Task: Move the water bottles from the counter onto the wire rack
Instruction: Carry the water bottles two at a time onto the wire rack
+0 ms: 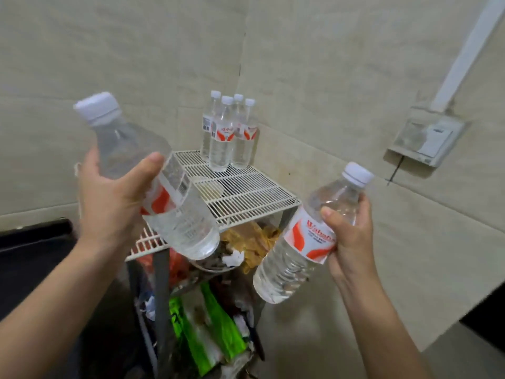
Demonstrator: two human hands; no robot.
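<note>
Left hand: the left hand (pixel 109 203) has its fingers (pixel 149 166) wrapped round the middle of the left bottle (pixel 153 181), thumb across the label, cap tipped up and away to the left, base hanging low over the near edge of the wire rack (pixel 246 192).
Right hand: the right hand (pixel 349 236) grips the right bottle (pixel 306 239) at label height, fingers closed on it, cap leaning up to the right, base down and off to the side of the rack's right corner.
Already racked: a cluster of four bottles (pixel 228 132) stands upright at the far corner of the top shelf, well beyond both sets of fingers, tight against the tiled wall (pixel 328 77).
Free space: bare wire between the fingers and that cluster, plenty of room, I'd say.
Step in hand: two bottles carried in, not yet set down.
How to do it well: square each bottle upright before lowering, land the base flat across several wires just in front of the cluster, one hand at a time, and open the fingers only once it stands steady.
Watch out: a tilted base could slip on the wires or knock the standing four.
Below: bags and clutter (pixel 207 324) under the shelf, so a dropped bottle would be awkward to fetch.
</note>
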